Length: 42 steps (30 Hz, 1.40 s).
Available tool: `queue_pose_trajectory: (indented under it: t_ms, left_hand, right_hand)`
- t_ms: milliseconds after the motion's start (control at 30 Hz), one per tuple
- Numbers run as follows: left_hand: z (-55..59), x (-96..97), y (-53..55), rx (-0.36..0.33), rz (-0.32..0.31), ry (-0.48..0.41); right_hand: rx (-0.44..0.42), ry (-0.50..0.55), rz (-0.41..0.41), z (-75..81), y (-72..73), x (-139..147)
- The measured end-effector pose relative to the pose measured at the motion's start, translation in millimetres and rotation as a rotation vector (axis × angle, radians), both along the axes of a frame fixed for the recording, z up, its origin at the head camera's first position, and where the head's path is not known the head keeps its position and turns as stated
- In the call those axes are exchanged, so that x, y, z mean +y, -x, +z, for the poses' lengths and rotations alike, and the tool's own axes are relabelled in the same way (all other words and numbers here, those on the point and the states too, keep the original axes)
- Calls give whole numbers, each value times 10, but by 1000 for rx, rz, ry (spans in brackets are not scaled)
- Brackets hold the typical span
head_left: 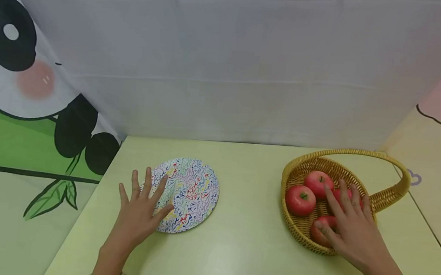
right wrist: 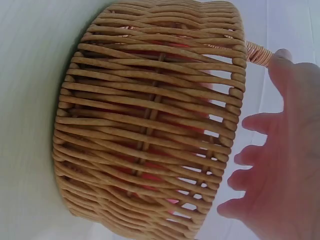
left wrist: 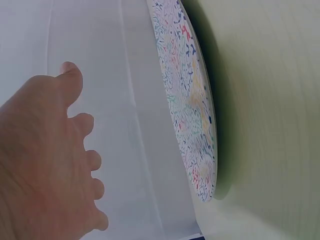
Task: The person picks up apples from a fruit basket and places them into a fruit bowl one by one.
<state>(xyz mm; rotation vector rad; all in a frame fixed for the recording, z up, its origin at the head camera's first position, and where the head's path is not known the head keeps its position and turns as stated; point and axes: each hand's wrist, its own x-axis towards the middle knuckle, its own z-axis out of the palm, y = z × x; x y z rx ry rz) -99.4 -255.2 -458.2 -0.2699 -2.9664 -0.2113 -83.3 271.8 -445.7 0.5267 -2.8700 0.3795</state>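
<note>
A round plate (head_left: 188,196) with a multicolored squiggle pattern lies on the left part of the table. Over its near left edge hovers my left hand (head_left: 139,216), fingers spread and holding nothing; the left wrist view shows a gap between that hand and the plate (left wrist: 187,100). To the right stands a woven basket (head_left: 295,231) with an arched handle, holding several red apples (head_left: 300,200). My right hand (head_left: 356,234) is above the basket's right side with spread fingers, gripping nothing and partly hiding two apples. In the right wrist view, the basket wall (right wrist: 145,115) covers most of the fruit.
A pale yellow-green table (head_left: 233,254) carries everything. Behind it hangs a white cloth (head_left: 231,67). On the left is a cartoon-printed sheet (head_left: 16,144). The basket handle (head_left: 394,194) leans out toward the table's right edge.
</note>
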Motion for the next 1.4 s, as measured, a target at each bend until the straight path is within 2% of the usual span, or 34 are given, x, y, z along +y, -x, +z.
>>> queue_pose_trajectory:
  t_ms: [233,433,567,700,833,1133,1400]
  left_hand:
    - [23,48,1,9,1,36]
    - [44,110,-12,42,7,6]
    - [31,138,-49,110,-2,-30]
    - [30,161,-82,234,-46,-84]
    - [26,192,-100,320,-89,-132]
    - [8,287,-63,379,-156,-215]
    - [43,480,8,349,-204,-298]
  right_hand:
    - [73,57,14,-34,-14,13]
    - [212,160,35,-123,-26,42]
    - [332,283,43,-205,-23,23]
    - [411,437,32,-249,-28,-10]
    - [467,563,-1,-273,-47,-32]
    - [540,667,-161,-307,-110,-48]
    - [524,770,-238,-301,-175,-30]
